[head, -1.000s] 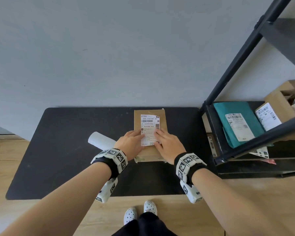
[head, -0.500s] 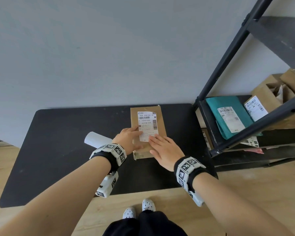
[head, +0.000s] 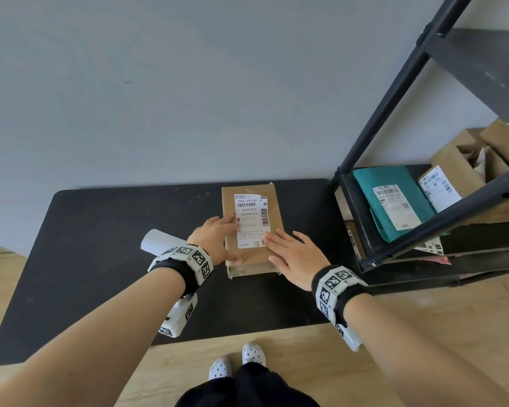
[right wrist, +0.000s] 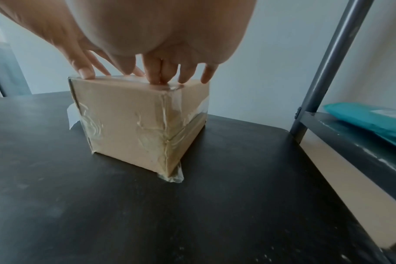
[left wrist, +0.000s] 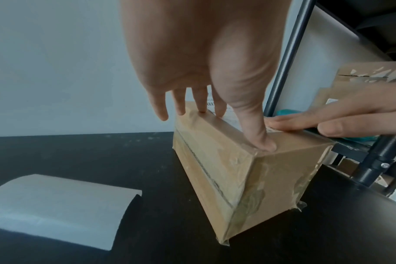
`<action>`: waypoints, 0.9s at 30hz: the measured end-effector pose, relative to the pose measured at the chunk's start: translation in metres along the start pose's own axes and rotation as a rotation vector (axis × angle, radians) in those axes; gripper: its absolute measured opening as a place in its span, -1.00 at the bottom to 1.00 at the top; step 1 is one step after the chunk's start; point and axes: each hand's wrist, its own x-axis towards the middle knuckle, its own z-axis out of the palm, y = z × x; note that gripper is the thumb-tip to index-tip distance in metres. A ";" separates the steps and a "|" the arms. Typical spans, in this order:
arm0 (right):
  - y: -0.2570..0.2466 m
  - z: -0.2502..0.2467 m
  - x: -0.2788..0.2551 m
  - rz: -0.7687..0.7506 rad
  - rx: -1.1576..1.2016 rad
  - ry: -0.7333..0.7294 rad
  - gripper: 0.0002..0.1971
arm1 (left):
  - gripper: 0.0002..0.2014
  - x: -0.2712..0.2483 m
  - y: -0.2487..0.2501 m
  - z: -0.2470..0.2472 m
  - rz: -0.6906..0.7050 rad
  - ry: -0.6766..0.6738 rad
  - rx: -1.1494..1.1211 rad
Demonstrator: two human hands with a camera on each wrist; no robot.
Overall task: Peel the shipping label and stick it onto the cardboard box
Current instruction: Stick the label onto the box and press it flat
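Observation:
A taped brown cardboard box (head: 274,201) (left wrist: 242,171) (right wrist: 133,121) stands on the black table (head: 100,259). A white shipping label (head: 251,220) with barcodes lies flat on its top face. My left hand (head: 218,236) (left wrist: 206,100) rests on the box's left side, straight fingers on the top edge and the thumb pressing the near corner. My right hand (head: 291,251) (right wrist: 161,71) lies flat at the box's near right, straight fingertips touching the top by the label's lower right corner. Neither hand grips anything.
A curled white backing sheet (head: 159,242) (left wrist: 57,210) lies on the table left of the box. A black metal shelf rack (head: 423,230) stands to the right, holding a teal labelled mailer (head: 394,201) and cardboard boxes (head: 482,160). Wooden floor lies below.
My right hand has slid down and right off the label toward the box's near right corner. My left hand stays on the box's left side. The head view has shifted slightly.

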 end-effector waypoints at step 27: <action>0.004 -0.042 0.092 0.077 0.064 -0.019 -0.49 | -0.05 0.008 0.000 0.000 0.006 -0.054 0.002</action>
